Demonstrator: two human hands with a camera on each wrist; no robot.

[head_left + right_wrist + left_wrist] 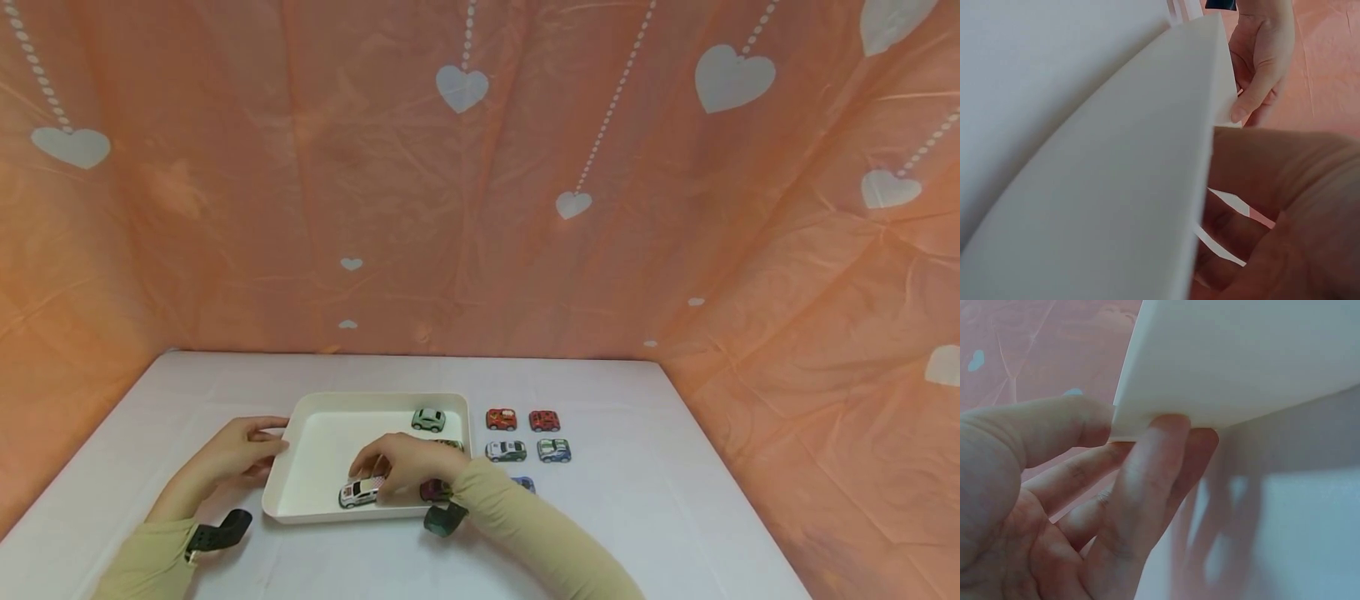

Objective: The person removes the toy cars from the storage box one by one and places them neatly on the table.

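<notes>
A shallow white tray [322, 467] lies on the table. My left hand [234, 450] grips its left edge; in the left wrist view the thumb is at the rim and the fingertips touch the outer wall. Over the tray's front part, my right hand [411, 461] pinches a white toy car [358, 492] from above. Along the tray's right side are a pale green toy car [428, 419], a mostly covered toy car [452, 444] and a dark purple toy car [433, 490] partly behind the right hand. The right wrist view shows mainly the tray's outer wall [1116, 162], which hides the held car.
Right of the tray stand two red toy cars [501, 418], a white-and-green toy car [506, 451], a green, white and blue toy car [554, 450], and a blue toy car [525, 483] partly behind the right sleeve. An orange curtain [405, 208] with hearts surrounds the white table [637, 517].
</notes>
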